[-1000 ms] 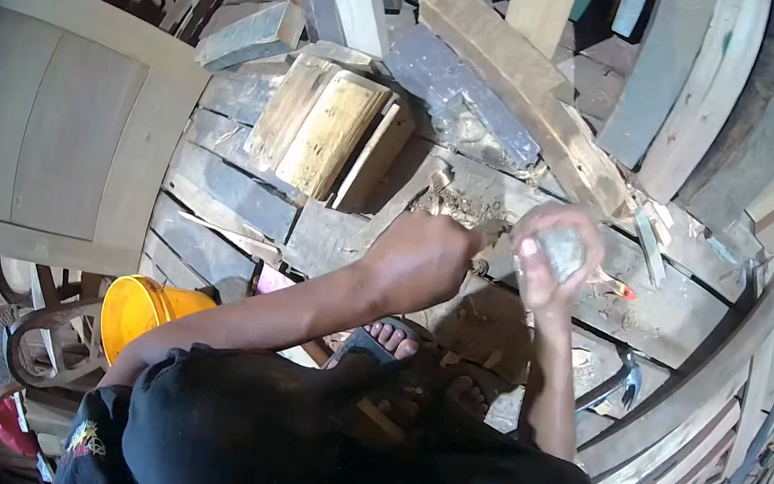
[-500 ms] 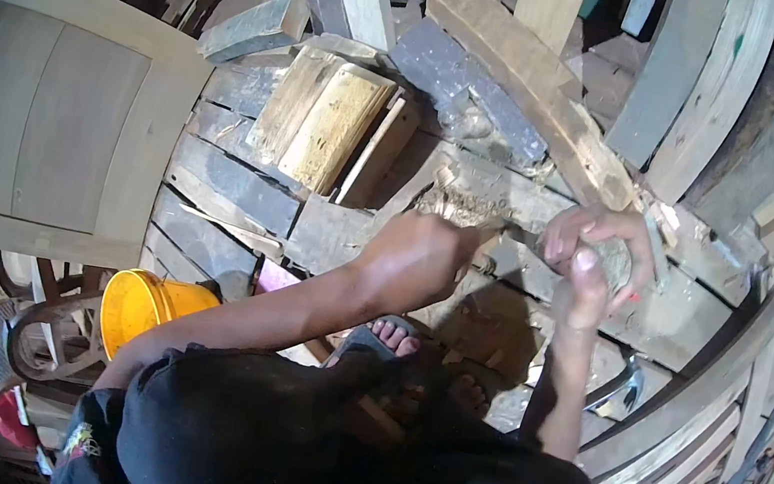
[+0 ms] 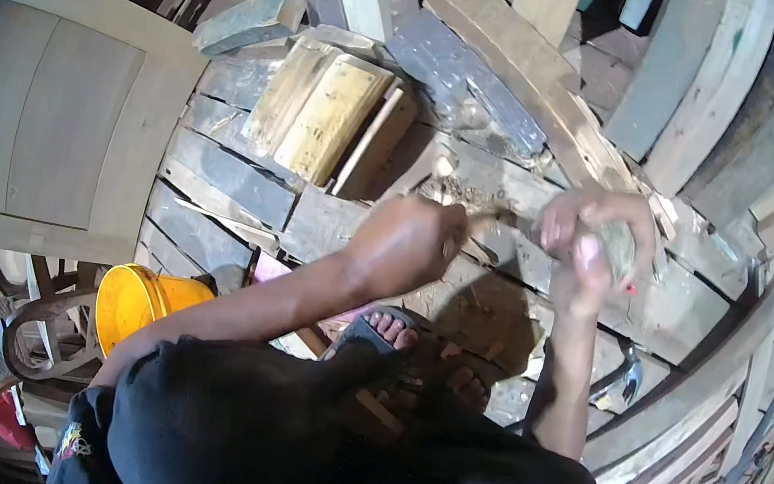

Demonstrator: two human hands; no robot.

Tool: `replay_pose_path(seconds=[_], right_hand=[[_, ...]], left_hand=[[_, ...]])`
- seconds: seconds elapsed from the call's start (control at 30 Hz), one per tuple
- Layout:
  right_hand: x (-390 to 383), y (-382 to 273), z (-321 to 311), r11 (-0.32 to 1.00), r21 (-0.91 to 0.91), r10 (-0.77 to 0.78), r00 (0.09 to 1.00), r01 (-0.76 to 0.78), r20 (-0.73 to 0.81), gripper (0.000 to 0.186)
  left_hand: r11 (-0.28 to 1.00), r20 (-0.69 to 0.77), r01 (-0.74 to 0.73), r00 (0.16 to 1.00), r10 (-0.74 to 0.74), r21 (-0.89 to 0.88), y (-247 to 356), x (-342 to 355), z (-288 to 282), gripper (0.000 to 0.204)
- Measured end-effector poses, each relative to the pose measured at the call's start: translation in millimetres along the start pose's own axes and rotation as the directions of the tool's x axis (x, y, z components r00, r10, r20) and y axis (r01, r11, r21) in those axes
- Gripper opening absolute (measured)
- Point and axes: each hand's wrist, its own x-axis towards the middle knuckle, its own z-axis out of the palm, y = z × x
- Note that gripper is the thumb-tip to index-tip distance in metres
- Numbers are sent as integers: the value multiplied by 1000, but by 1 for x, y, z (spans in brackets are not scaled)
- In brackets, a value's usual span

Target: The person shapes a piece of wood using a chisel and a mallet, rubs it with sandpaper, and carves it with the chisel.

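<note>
My left hand [image 3: 407, 245] is closed in a fist round a slim tool with a brown handle [image 3: 483, 221]. Its dark, narrow end points toward my right hand [image 3: 583, 248], and its exact kind is blurred. In my curled right fingers sits a rounded grey-green piece [image 3: 621, 247] that looks like a stone, partly covered by the fingers and palm. The tool's dark end reaches close to my right fingertips; whether it touches the piece I cannot tell. Wood shavings [image 3: 461, 191] lie on the planks beyond my hands.
A short wooden block [image 3: 330, 122] and a long beam [image 3: 518, 55] lie ahead. A panelled wooden board [image 3: 72, 121] stands at left, above a yellow bucket [image 3: 129, 308]. A hammer-like metal head [image 3: 626, 379] rests at right, near stacked planks [image 3: 683, 421]. My sandalled foot [image 3: 383, 331] is below.
My left hand has shifted slightly left, drawing the tool a little away from the right hand. My right hand stays nearly in place, still curled round the grey-green piece.
</note>
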Motion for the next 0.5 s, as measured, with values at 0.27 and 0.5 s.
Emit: replay_pose_path(seconds=[0.27, 0.5], right_hand=[[56, -103, -62, 964, 221, -20, 794, -145, 608, 34], [1, 0, 5, 984, -146, 105, 994, -101, 23, 29]], left_hand=[[997, -50, 6, 999, -10, -80, 15, 6, 0, 11], [998, -22, 47, 999, -48, -32, 2, 3, 0, 10]])
